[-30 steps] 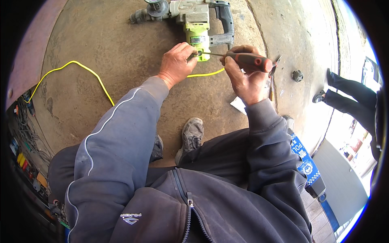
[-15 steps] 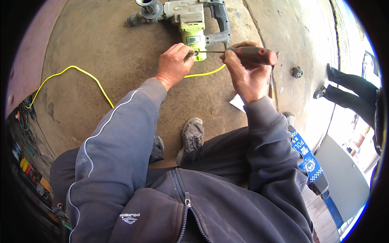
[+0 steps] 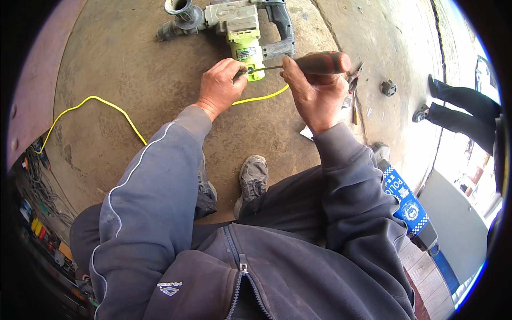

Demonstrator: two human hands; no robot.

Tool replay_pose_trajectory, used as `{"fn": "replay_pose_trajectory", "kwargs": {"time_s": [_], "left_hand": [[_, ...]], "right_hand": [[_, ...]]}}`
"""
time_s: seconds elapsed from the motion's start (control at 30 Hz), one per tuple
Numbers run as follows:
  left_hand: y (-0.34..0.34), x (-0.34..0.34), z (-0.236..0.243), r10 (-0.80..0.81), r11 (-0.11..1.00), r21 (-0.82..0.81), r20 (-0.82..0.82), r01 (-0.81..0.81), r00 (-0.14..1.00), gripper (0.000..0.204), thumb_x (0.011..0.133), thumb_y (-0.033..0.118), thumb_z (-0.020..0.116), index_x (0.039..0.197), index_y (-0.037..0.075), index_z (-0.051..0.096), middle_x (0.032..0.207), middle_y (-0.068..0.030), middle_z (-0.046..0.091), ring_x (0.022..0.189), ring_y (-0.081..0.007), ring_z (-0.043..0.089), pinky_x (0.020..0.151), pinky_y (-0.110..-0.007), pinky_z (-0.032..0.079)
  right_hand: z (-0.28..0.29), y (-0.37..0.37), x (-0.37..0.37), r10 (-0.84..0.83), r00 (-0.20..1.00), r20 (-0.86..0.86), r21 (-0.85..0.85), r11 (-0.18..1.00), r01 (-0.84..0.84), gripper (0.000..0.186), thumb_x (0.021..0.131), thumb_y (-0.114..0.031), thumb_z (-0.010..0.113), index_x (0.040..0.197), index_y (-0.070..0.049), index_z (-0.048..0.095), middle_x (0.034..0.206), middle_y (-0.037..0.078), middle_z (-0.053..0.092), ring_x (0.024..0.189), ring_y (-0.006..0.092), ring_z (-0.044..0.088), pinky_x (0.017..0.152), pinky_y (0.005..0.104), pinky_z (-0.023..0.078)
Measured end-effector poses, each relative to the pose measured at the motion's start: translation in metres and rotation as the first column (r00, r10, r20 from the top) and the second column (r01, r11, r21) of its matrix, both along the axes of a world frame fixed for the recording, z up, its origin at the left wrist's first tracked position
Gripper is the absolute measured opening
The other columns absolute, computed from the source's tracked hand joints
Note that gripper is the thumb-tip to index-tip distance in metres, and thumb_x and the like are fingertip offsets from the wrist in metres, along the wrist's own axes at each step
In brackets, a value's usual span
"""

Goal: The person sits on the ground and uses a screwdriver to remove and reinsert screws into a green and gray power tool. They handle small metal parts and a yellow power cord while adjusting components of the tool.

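Note:
A rotary hammer drill (image 3: 233, 20) with a lime-green motor housing lies on the floor at the top of the view. My right hand (image 3: 319, 96) is wrapped round the red and black handle of a screwdriver (image 3: 322, 63). Its shaft points left, with the tip at the lower end of the green housing. There my left hand (image 3: 221, 85) is closed in a pinch around a small dark part by the screwdriver tip. What exactly the fingers hold is too small to make out. A yellow cord (image 3: 264, 97) runs from behind my hands.
Pliers (image 3: 353, 82) lie right of my right hand, with a small dark grey block (image 3: 389, 88) farther right. Another person's legs (image 3: 463, 114) stand at the right edge. A blue and white case (image 3: 408, 205) is beside my right knee; cables and tools (image 3: 40, 184) lie at left.
The whole view has shifted slightly, so the drill and both hands appear a little farther left. The pliers now show more. My hands keep the same hold.

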State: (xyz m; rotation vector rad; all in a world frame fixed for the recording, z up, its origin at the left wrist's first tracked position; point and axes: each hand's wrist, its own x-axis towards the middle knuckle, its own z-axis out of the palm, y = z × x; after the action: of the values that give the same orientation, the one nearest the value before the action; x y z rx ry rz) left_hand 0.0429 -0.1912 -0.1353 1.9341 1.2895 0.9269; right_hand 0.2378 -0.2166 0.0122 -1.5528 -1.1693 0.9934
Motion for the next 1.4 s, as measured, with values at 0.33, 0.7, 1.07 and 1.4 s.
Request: {"fn": "replay_pose_trajectory", "kwargs": {"time_s": [0.33, 0.7, 1.07, 1.4], "left_hand": [[0.006, -0.001, -0.001, -0.03, 1.0, 0.001, 0.021, 0.03, 0.999, 0.013, 0.088, 0.009, 0.08, 0.1, 0.008, 0.074, 0.096, -0.0105, 0.075, 0.088, -0.0328, 0.075, 0.076, -0.042, 0.06], [0.007, 0.003, 0.0, -0.112, 0.981, -0.155, 0.05, 0.119, 0.992, 0.015, 0.093, 0.002, 0.078, 0.107, 0.003, 0.075, 0.091, -0.0039, 0.07, 0.071, -0.0122, 0.065, 0.068, -0.029, 0.056], [0.022, -0.005, 0.0, -0.192, 0.967, -0.167, 0.007, 0.191, 0.981, 0.016, 0.092, 0.009, 0.08, 0.107, 0.007, 0.078, 0.098, -0.0114, 0.078, 0.086, -0.0291, 0.079, 0.075, -0.039, 0.062], [0.02, -0.001, 0.0, -0.151, 0.955, -0.251, 0.037, 0.155, 0.988, 0.014, 0.098, 0.011, 0.081, 0.109, 0.003, 0.078, 0.103, -0.0115, 0.081, 0.092, -0.0242, 0.081, 0.081, -0.035, 0.062]], "right_hand": [[0.013, 0.025, 0.037, -0.111, 0.934, 0.339, -0.157, 0.972, 0.173, 0.035, 0.086, -0.027, 0.082, 0.097, 0.004, 0.072, 0.082, 0.02, 0.077, 0.077, 0.0339, 0.078, 0.075, 0.0443, 0.061], [-0.113, -0.045, 0.055, 0.546, 0.808, 0.219, -0.891, 0.45, -0.063, 0.038, 0.091, -0.014, 0.069, 0.12, 0.009, 0.076, 0.105, 0.029, 0.08, 0.092, 0.0388, 0.083, 0.082, 0.0451, 0.067], [-0.082, 0.002, 0.147, 0.637, 0.77, 0.045, -0.938, 0.293, -0.187, 0.044, 0.092, -0.03, 0.086, 0.109, 0.008, 0.071, 0.09, 0.017, 0.073, 0.064, 0.0256, 0.074, 0.052, 0.0399, 0.064], [-0.151, -0.136, 0.392, 0.141, 0.394, 0.908, -0.333, 0.814, 0.477, 0.044, 0.094, -0.02, 0.067, 0.133, -0.001, 0.071, 0.121, 0.035, 0.075, 0.118, 0.0476, 0.072, 0.103, 0.0525, 0.056]]}}
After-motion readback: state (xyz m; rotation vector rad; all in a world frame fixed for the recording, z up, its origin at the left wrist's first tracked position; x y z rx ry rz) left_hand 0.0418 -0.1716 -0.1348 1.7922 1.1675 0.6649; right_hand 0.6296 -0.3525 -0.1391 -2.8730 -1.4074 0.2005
